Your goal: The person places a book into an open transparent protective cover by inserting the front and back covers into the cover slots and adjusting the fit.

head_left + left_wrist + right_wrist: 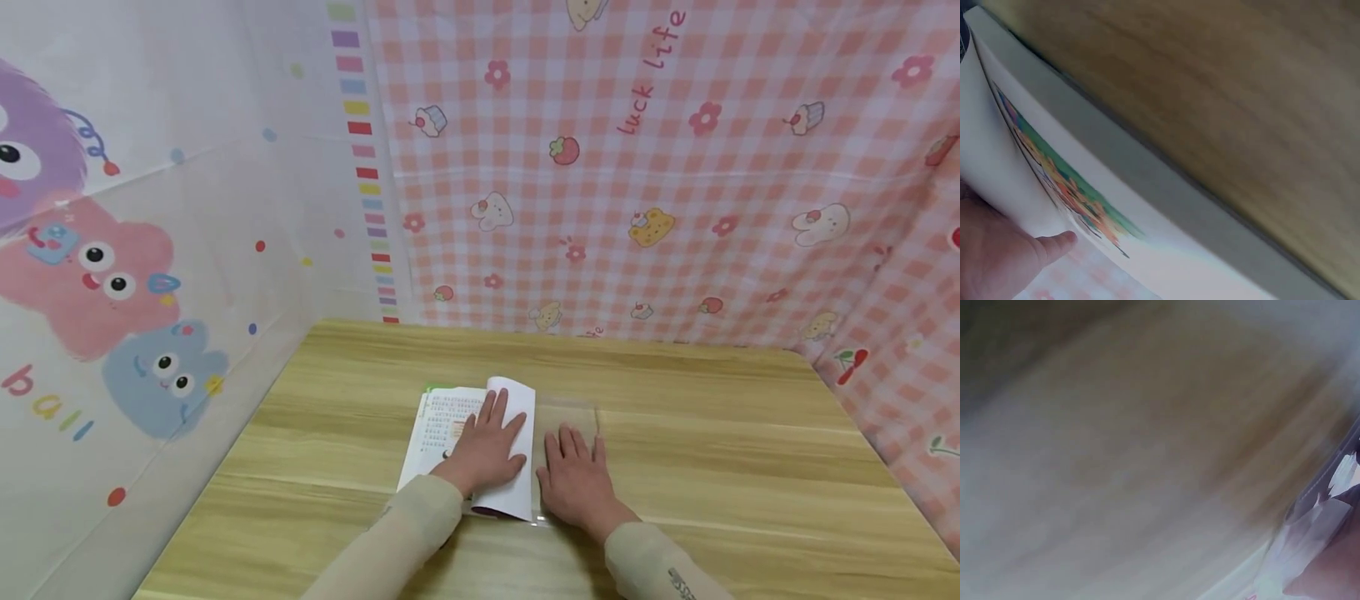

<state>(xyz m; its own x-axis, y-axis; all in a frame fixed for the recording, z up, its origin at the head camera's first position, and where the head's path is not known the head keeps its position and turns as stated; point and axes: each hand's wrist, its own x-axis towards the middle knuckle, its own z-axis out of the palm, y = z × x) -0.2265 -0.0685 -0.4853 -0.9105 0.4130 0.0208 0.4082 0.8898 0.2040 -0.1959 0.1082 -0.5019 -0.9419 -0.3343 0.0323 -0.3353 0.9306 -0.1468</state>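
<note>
An open book (pixel 431 429) lies on the wooden table, its left page printed with rows of small text or pictures. My left hand (pixel 487 446) rests with spread, straight fingers on a blank white leaf (pixel 513 496) that curves up over the book. In the left wrist view, a colourful picture (pixel 1072 181) shows on the book beneath the lifted leaf, near my thumb. To the right, a clear plastic sheet (pixel 570 412) extends from under the book. My right hand (pixel 576 479) lies flat on this sheet, fingers straight and pointing away from me.
The wooden table (pixel 735 467) spreads out around the book on all sides. Behind it hangs a pink checked cloth (pixel 600 183) with cartoon prints. A white cloth (pixel 225 167) with cartoon figures hangs along the left.
</note>
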